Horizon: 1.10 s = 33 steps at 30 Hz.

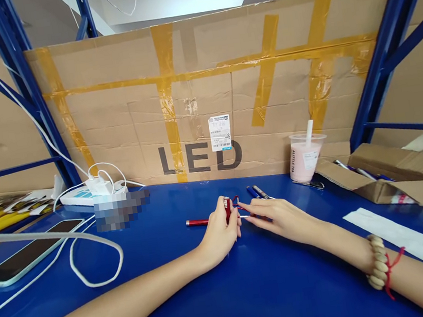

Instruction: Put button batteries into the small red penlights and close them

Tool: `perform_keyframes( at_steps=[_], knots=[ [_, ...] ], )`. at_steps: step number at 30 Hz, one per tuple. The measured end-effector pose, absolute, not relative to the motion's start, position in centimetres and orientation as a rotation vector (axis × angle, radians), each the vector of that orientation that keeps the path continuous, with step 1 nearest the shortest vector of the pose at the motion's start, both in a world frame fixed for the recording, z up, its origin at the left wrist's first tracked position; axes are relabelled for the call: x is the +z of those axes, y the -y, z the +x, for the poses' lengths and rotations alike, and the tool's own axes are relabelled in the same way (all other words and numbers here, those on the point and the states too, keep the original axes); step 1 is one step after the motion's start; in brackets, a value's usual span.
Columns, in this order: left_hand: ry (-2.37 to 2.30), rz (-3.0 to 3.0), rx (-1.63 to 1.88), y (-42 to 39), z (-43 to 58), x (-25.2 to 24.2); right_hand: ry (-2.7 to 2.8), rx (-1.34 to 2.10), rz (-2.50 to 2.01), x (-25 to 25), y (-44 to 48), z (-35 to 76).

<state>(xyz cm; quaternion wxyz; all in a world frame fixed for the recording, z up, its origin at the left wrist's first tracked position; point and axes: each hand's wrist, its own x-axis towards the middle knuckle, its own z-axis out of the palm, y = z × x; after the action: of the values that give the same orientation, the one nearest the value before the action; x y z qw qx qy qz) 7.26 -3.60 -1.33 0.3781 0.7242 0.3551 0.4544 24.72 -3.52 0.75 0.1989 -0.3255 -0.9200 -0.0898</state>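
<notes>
My left hand (219, 233) is closed around a small red object (227, 209) with pale marks, held upright above the blue table. Close on its right, my right hand (276, 217) has its fingertips together at a thin red loop (236, 201) and a thin silvery piece; which of these it grips is too small to tell. A red pen-like stick (196, 223) lies on the table and runs behind my left hand. Just beyond my right hand lie a blue pen (252, 192) and a grey patterned pen (260, 192).
The blue table (230, 301) carries a phone (32, 252), white cables and a power strip (79, 195) at left. A pink drink cup (305, 159), an opened cardboard box (389, 176) and a white paper strip (401, 235) are at right. Cardboard (112, 114) stands behind.
</notes>
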Motion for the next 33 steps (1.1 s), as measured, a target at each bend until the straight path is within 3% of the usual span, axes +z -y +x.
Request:
perform_keyframes(
  at_steps=[13,28,33],
  knots=[
    [-0.887,1.996,1.164,4.10,7.11,-0.78,2.520,-0.108,-0.847,0.43,3.60,24.49],
    [-0.928,2.128,1.166,4.12,6.83,-0.98,2.366,0.318,-0.815,0.13,3.33,24.28],
    [-0.926,2.172,1.150,3.89,6.73,-1.09,2.328,0.282,-0.824,0.20,3.66,24.05]
  ],
)
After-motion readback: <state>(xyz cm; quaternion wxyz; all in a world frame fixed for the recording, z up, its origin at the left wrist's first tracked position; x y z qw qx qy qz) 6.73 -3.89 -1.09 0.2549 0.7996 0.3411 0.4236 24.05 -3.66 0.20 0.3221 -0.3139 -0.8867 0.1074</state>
